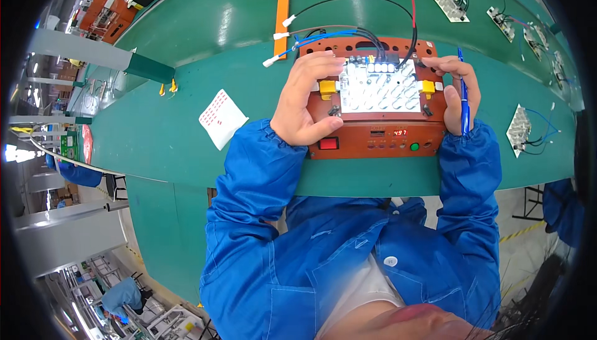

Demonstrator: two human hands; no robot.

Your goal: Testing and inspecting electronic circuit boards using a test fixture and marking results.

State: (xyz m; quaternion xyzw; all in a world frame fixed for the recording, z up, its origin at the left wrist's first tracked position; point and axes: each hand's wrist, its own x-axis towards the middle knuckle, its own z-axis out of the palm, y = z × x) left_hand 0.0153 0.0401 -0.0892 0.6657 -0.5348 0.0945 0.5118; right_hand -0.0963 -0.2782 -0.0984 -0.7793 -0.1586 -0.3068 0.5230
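In front of me on the green bench sits a reddish-brown test fixture (370,142) with a red rocker switch, a green button and a lit red display. A circuit board (380,88) with brightly lit white lights lies on it, between two yellow blocks (327,89). Black, blue and red wires (367,31) run from the board's far edge. My left hand (305,97) rests open along the left side, fingertips at the board's far left corner and thumb apart. At the right side, my right hand (461,82) holds a blue pen (464,101), its fingertips near the fixture's far right corner.
A white sheet with red marks (222,118) lies to the left. More wired boards sit at the right (518,130) and far right (448,4). An orange strip (283,4) crosses the bench beyond the fixture. A grey-and-green post (124,57) stands at the left.
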